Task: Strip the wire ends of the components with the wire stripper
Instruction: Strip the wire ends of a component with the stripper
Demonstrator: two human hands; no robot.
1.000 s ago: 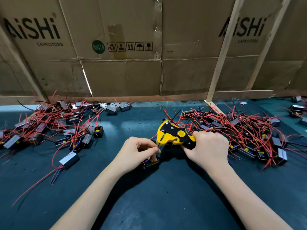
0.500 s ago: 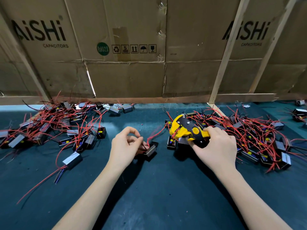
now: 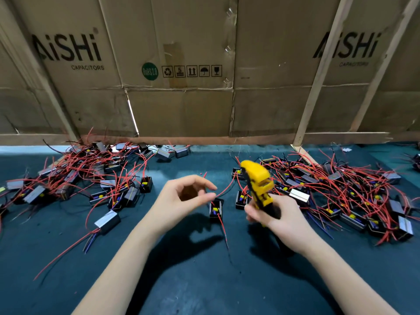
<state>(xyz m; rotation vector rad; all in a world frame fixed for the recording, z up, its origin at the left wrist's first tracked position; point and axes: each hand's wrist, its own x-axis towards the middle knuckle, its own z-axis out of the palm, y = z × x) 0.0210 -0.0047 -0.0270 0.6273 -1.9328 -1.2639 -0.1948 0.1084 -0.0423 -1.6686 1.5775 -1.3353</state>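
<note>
Gripping the yellow-black plastic wire stripper (image 3: 258,185), the right hand (image 3: 276,218) is beside the small black box component (image 3: 216,209); left hand (image 3: 181,196) fingers seemingly pinch its red wire (image 3: 223,189).

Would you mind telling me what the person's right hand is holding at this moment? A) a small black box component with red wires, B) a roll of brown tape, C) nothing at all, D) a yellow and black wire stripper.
D: the right hand grips the black handles of the yellow and black wire stripper, whose head points up and away above the dark green table.
</note>
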